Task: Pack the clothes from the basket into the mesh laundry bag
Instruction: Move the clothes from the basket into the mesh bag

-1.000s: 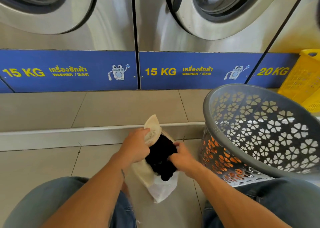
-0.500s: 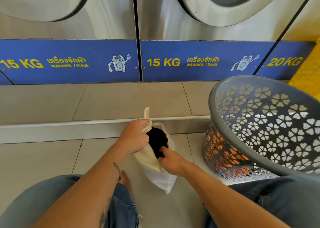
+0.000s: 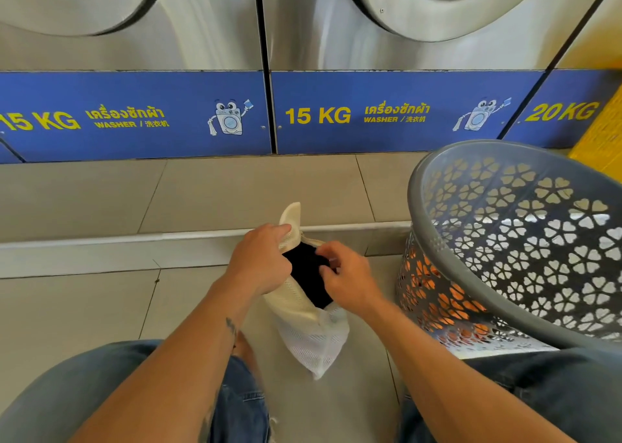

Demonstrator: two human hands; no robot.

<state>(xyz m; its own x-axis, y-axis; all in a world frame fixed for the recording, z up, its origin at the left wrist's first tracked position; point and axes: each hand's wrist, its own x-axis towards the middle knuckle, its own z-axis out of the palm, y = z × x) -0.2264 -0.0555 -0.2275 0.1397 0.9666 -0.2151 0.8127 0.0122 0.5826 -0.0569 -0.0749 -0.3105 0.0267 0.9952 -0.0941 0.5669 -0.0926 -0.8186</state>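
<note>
The fingers (image 3: pixel 281 232) of the left hand (image 3: pixel 261 261) are curled tight around the upper edge of a cream and white mesh laundry bag (image 3: pixel 303 321), holding its mouth up and open. The right hand (image 3: pixel 346 276) is at the opposite side of the mouth, its fingers bent and pinching at the rim, touching a black garment (image 3: pixel 308 274) that fills the opening and sits mostly inside. The bag hangs between the person's knees, which are in blue jeans (image 3: pixel 84 392), with its lower end close to the tiled floor (image 3: pixel 77 308); whether it touches the floor cannot be told. Just to the right of the bag stands a grey plastic laundry basket (image 3: pixel 505 234) with flower-shaped holes, tilted toward the viewer; something orange shows through its lower wall. Beyond a raised tiled step are steel washing machines (image 3: pixel 404 22) with blue panels reading "15 KG" and "20 KG". A yellow crate (image 3: pixel 602 133) sits at the far right edge.
</note>
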